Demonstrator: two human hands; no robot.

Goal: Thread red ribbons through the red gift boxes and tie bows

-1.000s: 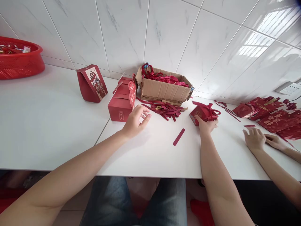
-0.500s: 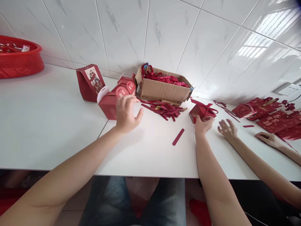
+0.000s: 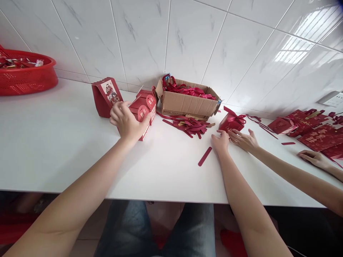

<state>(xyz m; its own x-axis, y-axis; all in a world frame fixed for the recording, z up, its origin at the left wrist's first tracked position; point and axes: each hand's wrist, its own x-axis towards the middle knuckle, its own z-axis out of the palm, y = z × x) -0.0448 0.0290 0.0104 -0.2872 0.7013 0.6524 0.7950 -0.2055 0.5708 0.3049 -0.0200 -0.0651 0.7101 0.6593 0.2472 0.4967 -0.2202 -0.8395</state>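
Note:
My left hand (image 3: 125, 121) is closed round the near side of a red gift box (image 3: 144, 110) with round flaps, which stands on the white table (image 3: 66, 142). My right hand (image 3: 220, 142) lies flat on the table with its fingers loosely apart, just in front of a small red box tied with a ribbon (image 3: 230, 122), and holds nothing. A co-worker's hand (image 3: 244, 140) reaches in from the right and rests right beside mine, fingertips close to the ribboned box.
A cardboard box of red ribbons (image 3: 187, 102) stands by the tiled wall, with a pile of red strips (image 3: 190, 125) before it and one loose strip (image 3: 205, 156). An upright red box (image 3: 106, 96), a red basket (image 3: 26, 75), flat red boxes (image 3: 311, 130), the co-worker's other hand (image 3: 313, 159).
My left hand has taken hold of the red gift box and shifted it. My right hand let go of the ribboned box and drew back; the co-worker's hand moved in towards it.

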